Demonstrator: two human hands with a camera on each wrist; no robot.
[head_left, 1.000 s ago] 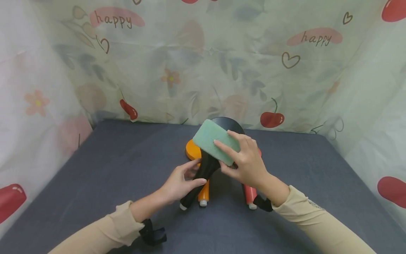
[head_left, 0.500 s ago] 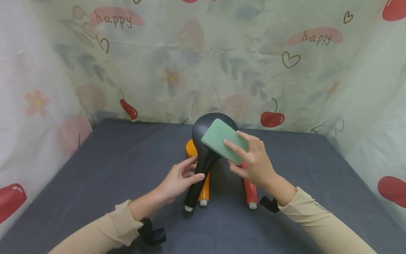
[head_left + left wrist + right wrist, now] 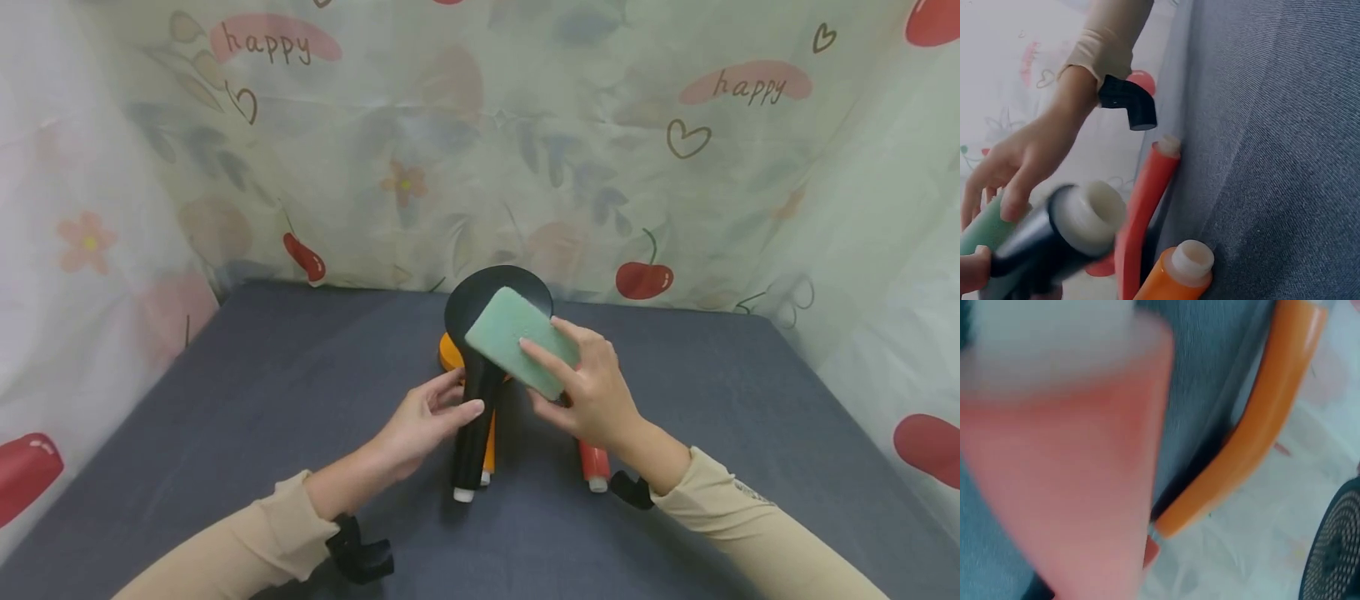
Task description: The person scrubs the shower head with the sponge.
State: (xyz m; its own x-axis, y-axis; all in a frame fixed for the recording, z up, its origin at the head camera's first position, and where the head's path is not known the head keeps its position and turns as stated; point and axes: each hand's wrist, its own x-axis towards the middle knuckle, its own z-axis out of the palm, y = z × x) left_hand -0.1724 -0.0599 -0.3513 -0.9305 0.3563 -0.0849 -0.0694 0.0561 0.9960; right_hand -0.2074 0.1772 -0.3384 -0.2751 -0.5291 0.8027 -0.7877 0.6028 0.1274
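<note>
In the head view my left hand (image 3: 423, 425) holds a black handheld shower head (image 3: 474, 433) by its handle, between thumb and fingers. Its round head points up and away, and the handle's pale end (image 3: 1100, 209) faces the left wrist camera. My right hand (image 3: 596, 387) grips a light green sponge (image 3: 517, 342) over the black head's lower right part, hiding some of it; whether they touch cannot be told. Behind the black handle lies an orange shower head (image 3: 450, 352), partly covered. A red shower head (image 3: 592, 462) lies under my right hand, mostly hidden.
A dark grey cloth (image 3: 300, 400) covers the table. Patterned curtains (image 3: 480, 183) stand at the back and both sides. Black wrist mounts (image 3: 362, 554) hang by both cuffs. The perforated black face (image 3: 1338, 550) shows at the right wrist view's edge.
The black shower head has swung and rolled in my left hand, its handle end moving right. My right hand moved right with the sponge, then slightly back left across the black head.
</note>
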